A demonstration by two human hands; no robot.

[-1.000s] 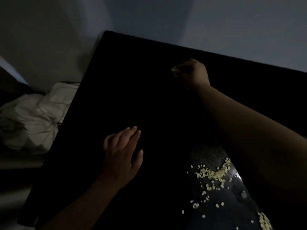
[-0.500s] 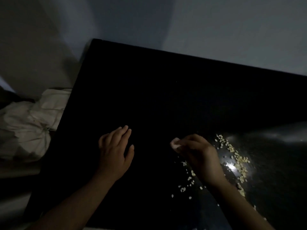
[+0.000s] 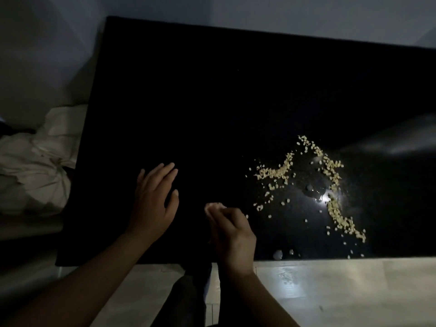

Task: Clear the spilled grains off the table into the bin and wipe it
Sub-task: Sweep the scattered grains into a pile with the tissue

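Pale spilled grains [image 3: 306,180] lie scattered in curved trails on the right part of the glossy black table [image 3: 212,102]. My left hand [image 3: 153,199] rests flat on the table with fingers straight, left of the grains. My right hand [image 3: 231,232] sits near the table's front edge with fingers curled, pinching a small pale wad [image 3: 213,206] at its fingertips. What the wad is cannot be told in the dim light. A few grains lie just right of that hand.
A crumpled white bag or cloth [image 3: 35,166] sits on the floor left of the table. Small wet drops [image 3: 278,254] glint near the table's front edge. Light floor tiles [image 3: 330,291] run in front. A grey wall stands behind.
My right hand has drawn back from the far middle of the table to its front edge, still curled. The left hand has stayed flat. The view has shifted, showing more grains.
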